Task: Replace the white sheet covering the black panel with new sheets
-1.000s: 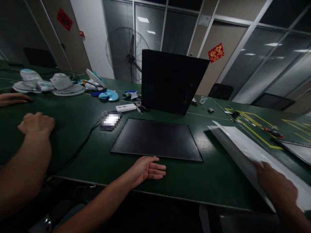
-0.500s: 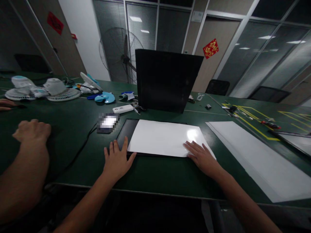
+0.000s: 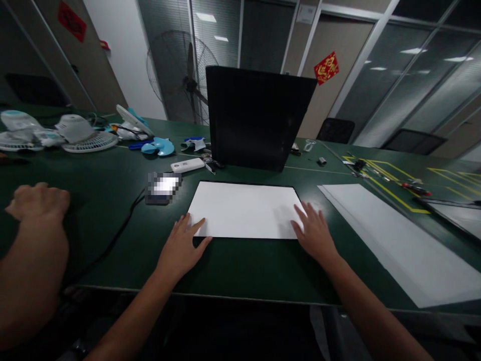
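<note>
A white sheet (image 3: 244, 208) lies flat on a thin black panel whose dark edge (image 3: 248, 182) shows along the far side. My left hand (image 3: 181, 246) rests flat with fingers spread at the sheet's near left corner. My right hand (image 3: 314, 233) lies flat and open on the near right corner. Neither hand holds anything. An upright black panel (image 3: 259, 118) stands just behind the sheet.
On the green table (image 3: 244, 271), a stack of white sheets (image 3: 394, 245) lies to the right. Another person's arm and fist (image 3: 35, 203) rest at the left. A black cable (image 3: 112, 235), a white device (image 3: 188, 165), fan parts (image 3: 88, 138) and small tools lie further back.
The white sheet has slid left and now covers the whole black panel. Both hands have shifted with it to its near corners.
</note>
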{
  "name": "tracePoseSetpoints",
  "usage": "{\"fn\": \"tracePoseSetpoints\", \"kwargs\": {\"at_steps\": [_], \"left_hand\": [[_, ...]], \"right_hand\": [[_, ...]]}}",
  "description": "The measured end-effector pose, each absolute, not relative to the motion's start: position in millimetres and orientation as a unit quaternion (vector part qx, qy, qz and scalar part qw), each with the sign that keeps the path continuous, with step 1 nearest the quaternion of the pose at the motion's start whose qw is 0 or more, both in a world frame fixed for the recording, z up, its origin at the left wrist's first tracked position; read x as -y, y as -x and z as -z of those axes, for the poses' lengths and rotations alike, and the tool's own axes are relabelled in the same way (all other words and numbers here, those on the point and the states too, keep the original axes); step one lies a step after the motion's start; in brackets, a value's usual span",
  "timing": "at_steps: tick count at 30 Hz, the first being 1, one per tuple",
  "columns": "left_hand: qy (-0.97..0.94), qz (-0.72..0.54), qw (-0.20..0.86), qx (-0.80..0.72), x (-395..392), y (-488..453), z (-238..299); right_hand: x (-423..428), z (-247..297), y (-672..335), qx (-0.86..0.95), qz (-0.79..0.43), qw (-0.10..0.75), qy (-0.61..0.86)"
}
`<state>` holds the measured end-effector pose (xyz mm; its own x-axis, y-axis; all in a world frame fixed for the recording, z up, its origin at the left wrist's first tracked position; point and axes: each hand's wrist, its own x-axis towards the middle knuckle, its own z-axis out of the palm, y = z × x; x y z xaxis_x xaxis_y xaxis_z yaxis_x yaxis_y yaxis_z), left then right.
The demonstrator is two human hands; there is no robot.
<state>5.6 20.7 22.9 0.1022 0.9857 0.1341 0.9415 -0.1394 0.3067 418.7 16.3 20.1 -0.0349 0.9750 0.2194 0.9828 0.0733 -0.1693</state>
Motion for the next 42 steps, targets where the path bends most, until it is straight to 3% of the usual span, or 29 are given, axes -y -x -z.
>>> {"fn": "tracePoseSetpoints", "kwargs": {"at_steps": [4,15,24,30,42], "left_hand": [[-0.728,-0.150,0.072,-0.665,-21.2,-6.1,-20.6],[-0.725,-0.144,0.091,-0.668,-20.8,0.5,-23.8],[-0.730,-0.163,0.093,-0.657,-20.4,-1.2,-25.5],[-0.727,-0.134,0.078,-0.669,-20.7,-4.8,-27.2],[-0.737,-0.112,0.073,-0.663,-19.6,-9.6,-27.3]], "right_hand": [[-16.1,-14.4,-445.6,0.642,0.005,0.155,0.751],[16.2,-7.2,-449.1,0.641,-0.025,0.152,0.752],[64.5,-22.2,-567.2,0.483,0.105,0.172,0.852],[105.9,-2.9,-637.8,0.343,0.051,0.094,0.933],[100.4,-2.0,-623.3,0.362,0.104,0.039,0.926]]}}
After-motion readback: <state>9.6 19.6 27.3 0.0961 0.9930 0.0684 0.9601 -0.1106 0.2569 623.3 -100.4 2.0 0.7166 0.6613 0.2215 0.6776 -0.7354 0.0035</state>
